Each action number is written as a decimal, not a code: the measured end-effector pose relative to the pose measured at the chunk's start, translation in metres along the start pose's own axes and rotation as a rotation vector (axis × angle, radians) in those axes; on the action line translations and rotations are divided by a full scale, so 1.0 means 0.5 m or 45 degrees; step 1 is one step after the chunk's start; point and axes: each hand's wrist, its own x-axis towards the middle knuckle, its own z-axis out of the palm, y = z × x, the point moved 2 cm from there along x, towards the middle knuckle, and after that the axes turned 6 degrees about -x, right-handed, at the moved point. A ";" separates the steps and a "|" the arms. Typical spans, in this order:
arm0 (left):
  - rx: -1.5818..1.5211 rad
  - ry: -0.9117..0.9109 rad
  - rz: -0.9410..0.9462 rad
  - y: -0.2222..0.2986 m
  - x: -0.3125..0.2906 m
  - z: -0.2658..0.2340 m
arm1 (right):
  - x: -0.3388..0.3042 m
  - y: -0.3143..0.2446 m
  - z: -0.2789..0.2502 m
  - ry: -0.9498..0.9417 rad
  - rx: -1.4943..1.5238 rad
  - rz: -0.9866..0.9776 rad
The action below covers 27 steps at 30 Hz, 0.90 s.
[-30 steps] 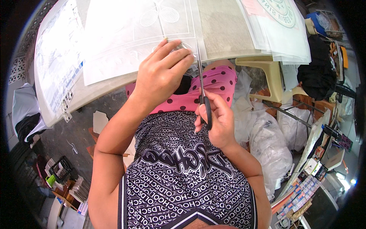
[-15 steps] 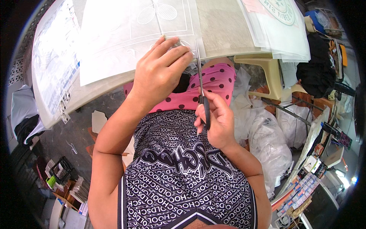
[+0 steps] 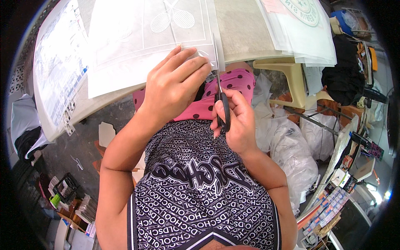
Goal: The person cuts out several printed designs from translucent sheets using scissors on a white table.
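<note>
White translucent sheet [image 3: 125, 54] lies on the surface [image 3: 246, 29], its near edge pinned flat by the left hand [image 3: 175, 85]. Right hand [image 3: 233, 121] grips black-handled scissors [image 3: 220, 89], blades just entering that edge (the cut looks barely begun); nearly all remains uncut.

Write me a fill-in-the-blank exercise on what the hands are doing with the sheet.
1. The right hand holds black-handled ____.
2. The left hand presses the white sheet at the table's ____ edge.
3. The racket drawing on the sheet shows ____ crossed rackets.

Missing words: scissors; near; two
</note>
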 end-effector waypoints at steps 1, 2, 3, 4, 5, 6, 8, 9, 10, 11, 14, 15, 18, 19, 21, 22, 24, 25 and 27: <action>-0.009 0.004 -0.003 0.001 -0.001 0.000 | 0.000 0.001 0.000 -0.002 0.002 -0.011; -0.007 0.006 -0.006 0.002 -0.001 0.000 | 0.000 0.004 -0.001 -0.004 0.004 -0.022; -0.006 0.007 -0.008 0.002 0.000 -0.001 | -0.001 0.006 -0.001 -0.006 0.005 -0.033; -0.006 0.008 -0.010 0.003 0.001 -0.001 | -0.002 0.007 -0.002 -0.006 -0.008 -0.021; -0.003 0.009 -0.012 0.004 0.001 -0.001 | -0.005 0.009 -0.002 -0.006 -0.022 -0.009; -0.001 0.010 -0.014 0.005 0.001 -0.002 | -0.008 0.010 -0.003 -0.006 -0.036 0.003; 0.000 0.016 -0.008 0.006 -0.001 -0.003 | -0.016 0.009 -0.003 -0.009 -0.033 0.049; -0.004 0.022 -0.001 0.007 -0.003 -0.003 | -0.018 0.008 -0.002 -0.011 -0.032 0.071; -0.011 0.027 0.008 0.008 -0.003 -0.004 | -0.017 0.001 0.002 0.017 -0.023 0.032; -0.031 0.020 0.002 0.012 -0.002 -0.006 | -0.015 -0.006 0.010 0.045 -0.015 -0.008; -0.081 0.004 -0.007 0.025 0.002 -0.020 | 0.004 -0.019 0.012 0.045 -0.030 -0.086; -0.092 0.002 -0.004 0.028 0.003 -0.025 | 0.012 -0.022 0.011 0.032 -0.042 -0.104; -0.106 0.009 0.007 0.034 0.002 -0.030 | 0.029 -0.021 0.006 0.019 -0.056 -0.193; -0.108 0.015 0.008 0.037 0.001 -0.031 | 0.030 -0.020 0.005 0.018 -0.067 -0.201; -0.118 0.000 -0.010 0.042 0.003 -0.037 | 0.032 -0.017 0.003 0.017 -0.089 -0.215; -0.126 -0.005 -0.017 0.043 0.003 -0.039 | 0.031 -0.013 0.003 0.016 -0.098 -0.216; -0.129 0.010 -0.017 0.044 0.001 -0.039 | 0.028 -0.007 0.003 0.013 -0.116 -0.219; -0.129 0.017 -0.018 0.044 -0.001 -0.040 | 0.029 -0.008 0.003 0.014 -0.128 -0.224; -0.136 0.019 -0.020 0.049 -0.001 -0.042 | 0.034 -0.010 0.005 0.015 -0.150 -0.234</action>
